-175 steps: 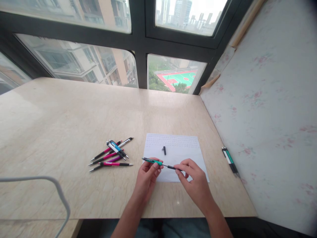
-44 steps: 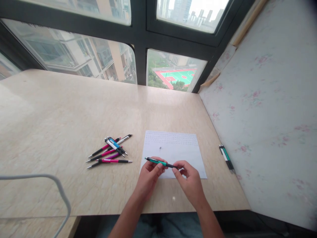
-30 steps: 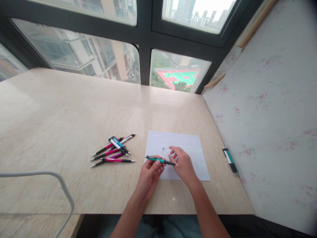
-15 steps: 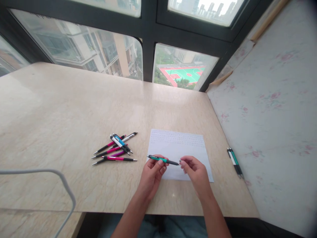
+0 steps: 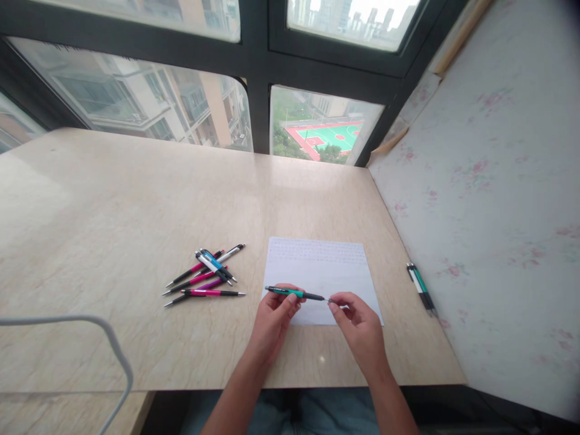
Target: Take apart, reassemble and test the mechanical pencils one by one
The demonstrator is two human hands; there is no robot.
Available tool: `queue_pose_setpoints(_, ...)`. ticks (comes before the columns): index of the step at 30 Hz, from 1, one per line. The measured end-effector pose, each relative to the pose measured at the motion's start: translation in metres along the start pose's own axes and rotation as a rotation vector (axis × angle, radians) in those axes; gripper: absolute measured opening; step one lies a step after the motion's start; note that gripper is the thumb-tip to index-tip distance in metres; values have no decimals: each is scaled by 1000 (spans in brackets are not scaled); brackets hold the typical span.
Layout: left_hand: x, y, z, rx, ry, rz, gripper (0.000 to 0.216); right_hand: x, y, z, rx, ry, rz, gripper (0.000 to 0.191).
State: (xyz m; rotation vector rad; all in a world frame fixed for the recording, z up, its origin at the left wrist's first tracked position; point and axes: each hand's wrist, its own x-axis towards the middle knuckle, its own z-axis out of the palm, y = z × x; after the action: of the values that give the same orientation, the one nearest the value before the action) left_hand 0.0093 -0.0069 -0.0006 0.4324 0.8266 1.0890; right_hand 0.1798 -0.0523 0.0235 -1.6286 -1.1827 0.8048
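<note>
My left hand point(image 5: 274, 320) grips a green and black pen point(image 5: 292, 293) by its middle and holds it level over the near edge of a white sheet of paper point(image 5: 321, 272). At the pen's right tip, my right hand point(image 5: 360, 326) pinches thumb and forefinger together on a tiny part that I cannot make out. Both hands hover just above the beige marble table point(image 5: 136, 199).
A loose pile of several pens point(image 5: 206, 278), pink, blue, white and black, lies left of the paper. Two more pens point(image 5: 421, 290) lie at the table's right edge by the flowered wall point(image 5: 489, 181). A grey wire frame point(image 5: 90, 338) stands near left. Windows run behind.
My right hand reached onto the paper, picked up the small part lying there, and came back to the pen's tip. Earlier the pen's front section was fitted back on. The left hand barely moved.
</note>
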Motion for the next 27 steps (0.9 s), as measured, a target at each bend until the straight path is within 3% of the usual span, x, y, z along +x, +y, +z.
queue_pose_setpoints(13,-2,2,5,77,-58,10,17,1,-6,-3,-109,-36,-79,17)
queue_pose_setpoints(21,-4,4,9,122,-108,-6,15,4,-4,-10,-162,-174,-61,39)
queue_pose_setpoints(27,-1,0,5,192,-104,35,16,5,-3,-5,-129,-137,-47,34)
